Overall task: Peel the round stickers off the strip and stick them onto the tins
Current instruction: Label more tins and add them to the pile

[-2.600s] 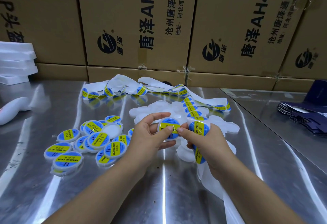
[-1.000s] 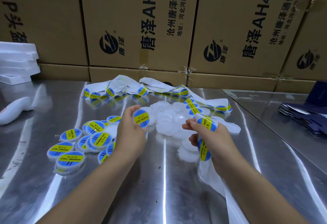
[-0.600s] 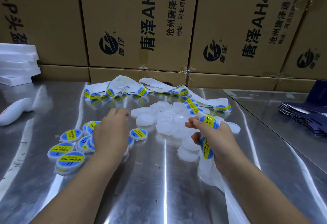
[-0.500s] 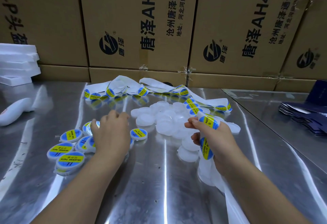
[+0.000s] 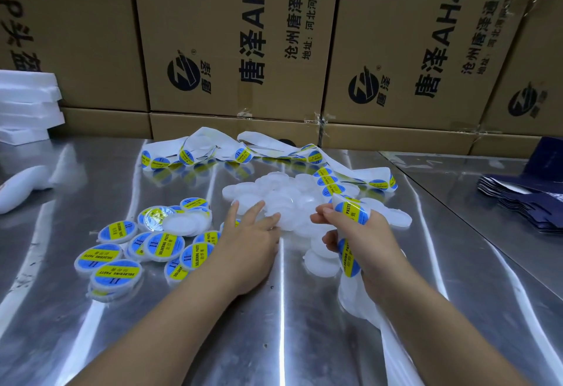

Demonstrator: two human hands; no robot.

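Left of the blank-tin pile [image 5: 283, 199]: labelled tins [image 5: 164, 245] done. Left hand [image 5: 246, 242] fingers [image 5: 257, 209] straight on pile, gripping nothing; right hand [image 5: 365, 242] pinches sticker strip [image 5: 352, 213] at pile's right edge. Many blanks and stickers remain.

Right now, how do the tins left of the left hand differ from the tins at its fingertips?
The labelled tins carry blue-and-yellow stickers; the bare tins are plain white. The labelled tins lie left of the left hand, which reaches onto the bare tins. Both are round, flat, on the metal table.
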